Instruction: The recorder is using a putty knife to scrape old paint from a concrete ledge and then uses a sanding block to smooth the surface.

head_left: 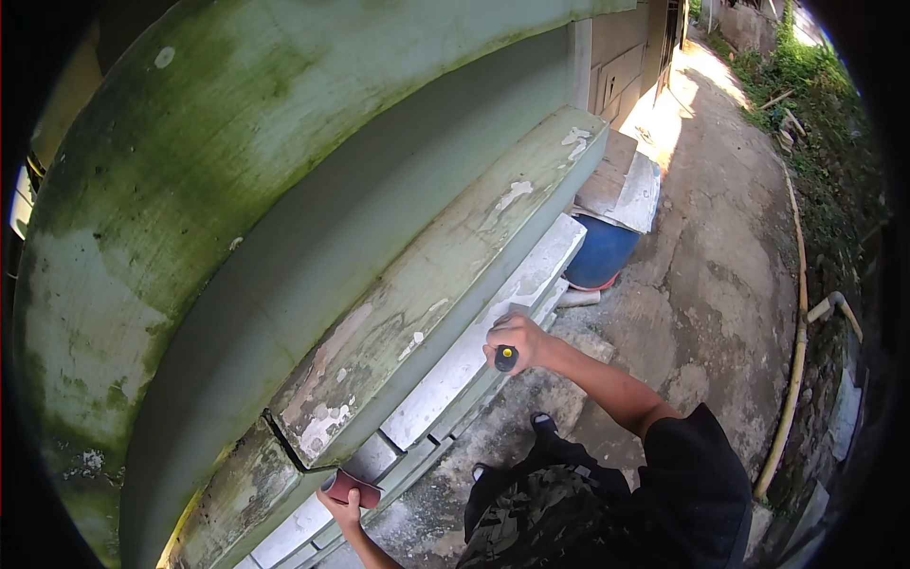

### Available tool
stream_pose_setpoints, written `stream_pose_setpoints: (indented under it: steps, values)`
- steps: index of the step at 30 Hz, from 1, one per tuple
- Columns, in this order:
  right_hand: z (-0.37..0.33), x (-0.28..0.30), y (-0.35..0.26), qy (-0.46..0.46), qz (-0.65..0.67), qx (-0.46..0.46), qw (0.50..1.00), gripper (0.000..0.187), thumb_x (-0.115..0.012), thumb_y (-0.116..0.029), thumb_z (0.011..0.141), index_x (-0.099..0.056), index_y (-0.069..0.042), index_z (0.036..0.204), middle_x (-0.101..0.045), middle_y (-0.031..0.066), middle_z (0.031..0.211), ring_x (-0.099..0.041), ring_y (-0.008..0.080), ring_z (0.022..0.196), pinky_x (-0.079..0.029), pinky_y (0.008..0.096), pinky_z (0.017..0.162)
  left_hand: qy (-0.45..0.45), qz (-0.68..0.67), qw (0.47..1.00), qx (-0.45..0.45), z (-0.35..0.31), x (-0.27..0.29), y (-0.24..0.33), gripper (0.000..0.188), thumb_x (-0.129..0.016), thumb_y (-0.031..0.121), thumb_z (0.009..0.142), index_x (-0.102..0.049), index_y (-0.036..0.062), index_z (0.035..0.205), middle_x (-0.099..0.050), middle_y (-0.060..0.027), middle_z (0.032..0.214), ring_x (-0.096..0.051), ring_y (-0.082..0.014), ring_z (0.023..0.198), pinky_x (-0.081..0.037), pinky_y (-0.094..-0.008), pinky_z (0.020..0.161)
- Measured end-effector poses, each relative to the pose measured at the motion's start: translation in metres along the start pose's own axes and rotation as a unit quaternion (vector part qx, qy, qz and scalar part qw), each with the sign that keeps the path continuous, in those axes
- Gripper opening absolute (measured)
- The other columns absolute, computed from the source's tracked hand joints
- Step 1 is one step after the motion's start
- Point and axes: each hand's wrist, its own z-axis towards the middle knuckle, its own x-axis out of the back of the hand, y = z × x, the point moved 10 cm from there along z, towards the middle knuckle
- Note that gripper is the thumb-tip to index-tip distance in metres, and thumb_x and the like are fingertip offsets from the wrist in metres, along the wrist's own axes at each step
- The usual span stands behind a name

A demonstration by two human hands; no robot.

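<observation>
My right hand (pixel 519 338) is closed around the black handle of a scraper (pixel 506 358), whose butt end has a yellow spot. Its blade is mostly hidden by the fingers, and the hand is over the white lower ledge (pixel 445 389). Lower down, my left hand (pixel 343 507) grips a curled piece of reddish-brown sandpaper (pixel 364 494) beside the corner of the upper ledge. That upper ledge (pixel 417 289) is pale green with peeling paint, bare patches and dark stains. A dark gap splits it near my left hand.
Above the ledges curves a green, mossy wall (pixel 142 218). Past their far end stands a blue barrel (pixel 605 252) under worn boards (pixel 621 185). On the right runs a concrete path (pixel 720 237), edged by a long pipe (pixel 794 398) and plants (pixel 815 123). My feet are on the path below the ledges.
</observation>
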Motion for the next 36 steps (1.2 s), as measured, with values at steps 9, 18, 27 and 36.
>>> stream_pose_setpoints:
  steps: [9, 18, 27, 36]
  values:
    - [-0.015, -0.008, 0.016, -0.098, -0.028, 0.031, 0.994, 0.021, -0.075, -0.007, 0.056, -0.059, -0.013, 0.069, -0.065, 0.0018, 0.066, -0.063, 0.0265, 0.058, -0.048, 0.0381, 0.054, 0.01, -0.021, 0.997, 0.069, -0.016, -0.017, -0.026, 0.111, -0.079, 0.059, 0.075, -0.025, -0.0036, 0.15, -0.045, -0.0184, 0.134, -0.05, -0.0291, 0.12, -0.04, -0.0444, 0.105]
    - [-0.004, 0.006, -0.001, -0.086, 0.002, 0.031, 0.996, 0.02, -0.076, -0.009, 0.058, -0.059, -0.013, 0.067, -0.063, 0.0009, 0.063, -0.062, 0.0264, 0.056, -0.048, 0.0373, 0.053, 0.017, -0.03, 0.999, 0.023, -0.004, -0.039, 0.005, 0.105, -0.074, 0.066, 0.077, -0.032, -0.0035, 0.145, -0.052, -0.0181, 0.129, -0.055, -0.0268, 0.114, -0.044, -0.0419, 0.099]
    - [-0.002, 0.009, -0.027, -0.061, 0.039, 0.061, 0.995, 0.02, -0.075, -0.009, 0.057, -0.06, -0.012, 0.07, -0.064, 0.0006, 0.065, -0.063, 0.027, 0.058, -0.049, 0.038, 0.054, 0.006, -0.001, 0.998, 0.057, 0.009, -0.037, -0.028, 0.108, -0.076, 0.064, 0.075, -0.031, -0.0032, 0.147, -0.048, -0.0186, 0.133, -0.05, -0.0289, 0.12, -0.04, -0.0441, 0.104]
    - [-0.008, 0.013, 0.004, -0.066, 0.024, 0.008, 0.997, 0.018, -0.075, -0.008, 0.06, -0.059, -0.01, 0.068, -0.065, 0.0024, 0.065, -0.064, 0.0271, 0.059, -0.05, 0.0382, 0.057, 0.025, 0.0, 0.999, 0.047, 0.025, -0.043, -0.019, 0.111, -0.081, 0.068, 0.068, -0.038, -0.0056, 0.138, -0.052, -0.0201, 0.128, -0.053, -0.0328, 0.118, -0.041, -0.0467, 0.104]
